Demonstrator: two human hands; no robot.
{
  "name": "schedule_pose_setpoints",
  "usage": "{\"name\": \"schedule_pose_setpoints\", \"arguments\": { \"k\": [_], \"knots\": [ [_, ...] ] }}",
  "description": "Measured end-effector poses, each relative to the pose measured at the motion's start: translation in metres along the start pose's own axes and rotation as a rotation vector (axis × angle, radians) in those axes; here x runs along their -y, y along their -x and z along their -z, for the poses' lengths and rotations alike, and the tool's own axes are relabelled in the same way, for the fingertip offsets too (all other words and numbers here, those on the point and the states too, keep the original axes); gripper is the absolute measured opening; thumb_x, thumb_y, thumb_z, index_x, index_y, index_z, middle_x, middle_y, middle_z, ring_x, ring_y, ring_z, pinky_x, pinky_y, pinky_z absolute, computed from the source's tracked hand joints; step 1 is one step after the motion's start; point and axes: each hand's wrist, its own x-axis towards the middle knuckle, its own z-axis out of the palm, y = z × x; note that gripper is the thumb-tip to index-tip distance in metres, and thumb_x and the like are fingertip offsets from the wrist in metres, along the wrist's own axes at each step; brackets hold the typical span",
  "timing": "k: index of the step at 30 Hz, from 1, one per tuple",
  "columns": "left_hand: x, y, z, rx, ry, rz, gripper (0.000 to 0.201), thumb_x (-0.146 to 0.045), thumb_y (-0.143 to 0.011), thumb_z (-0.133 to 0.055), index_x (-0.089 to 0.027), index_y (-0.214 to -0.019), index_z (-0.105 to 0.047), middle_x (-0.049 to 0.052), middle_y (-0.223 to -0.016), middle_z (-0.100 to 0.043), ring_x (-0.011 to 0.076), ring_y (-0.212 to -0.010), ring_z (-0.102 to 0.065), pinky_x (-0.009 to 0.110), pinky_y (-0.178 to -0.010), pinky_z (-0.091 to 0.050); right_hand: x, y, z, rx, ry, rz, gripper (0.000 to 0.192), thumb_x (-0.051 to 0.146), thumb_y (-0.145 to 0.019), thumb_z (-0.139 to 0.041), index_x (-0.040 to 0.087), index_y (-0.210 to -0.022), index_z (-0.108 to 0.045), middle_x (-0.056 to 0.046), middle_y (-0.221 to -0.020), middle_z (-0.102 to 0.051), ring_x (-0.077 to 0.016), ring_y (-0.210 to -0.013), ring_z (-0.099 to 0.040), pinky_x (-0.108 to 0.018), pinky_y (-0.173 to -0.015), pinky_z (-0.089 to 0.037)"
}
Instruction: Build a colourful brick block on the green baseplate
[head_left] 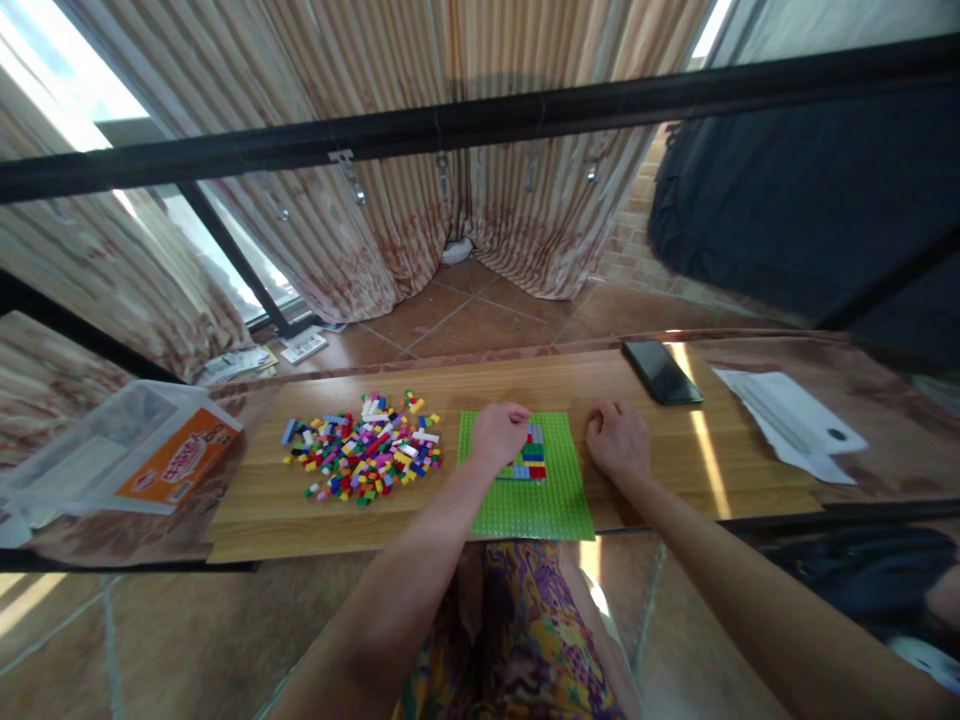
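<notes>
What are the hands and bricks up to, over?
Left hand over the brick build, grip unclear. Right hand just right of green baseplate. Loose brick pile left of it. In the way: left hand, hiding part of build.

One left hand (498, 434) and one right hand (619, 440), making two; one green baseplate (529, 516); one cluster of set bricks (534, 456), partly covered, so uncounted; one heap of loose bricks (367, 450), too many to count; one phone (663, 373); one clear box (176, 400); one table (255, 512).

Brick pile (364, 455) left of baseplate (529, 515), phone (663, 372) right of it.
</notes>
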Motion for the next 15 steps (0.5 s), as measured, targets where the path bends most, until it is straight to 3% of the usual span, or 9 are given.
{"name": "schedule_pose_setpoints", "arguments": {
  "k": [9,15],
  "knots": [
    [-0.005,0.0,0.001,0.02,-0.145,-0.057,0.024,-0.009,-0.073,-0.058,-0.025,-0.077,-0.076,0.002,-0.083,-0.075,0.0189,-0.082,-0.067,0.031,-0.081,-0.051,0.001,0.002,0.002,-0.009,0.042,0.048,0.019,0.017,-0.085,-0.042,0.016,-0.085,-0.061,-0.01,-0.087,-0.059,-0.0217,-0.084,-0.05,-0.031,-0.073,-0.032],
    [0.006,0.02,0.006,-0.174,-0.051,-0.099,0.031,-0.012,-0.083,-0.052,-0.023,-0.105,-0.07,0.003,-0.107,-0.072,0.0177,-0.099,-0.065,0.033,-0.096,-0.047,-0.002,0.001,-0.002,-0.014,0.032,0.045,0.018,0.017,-0.084,-0.045,0.017,-0.086,-0.063,-0.01,-0.086,-0.06,-0.0211,-0.082,-0.051,-0.031,-0.071,-0.032]
  ]
}}
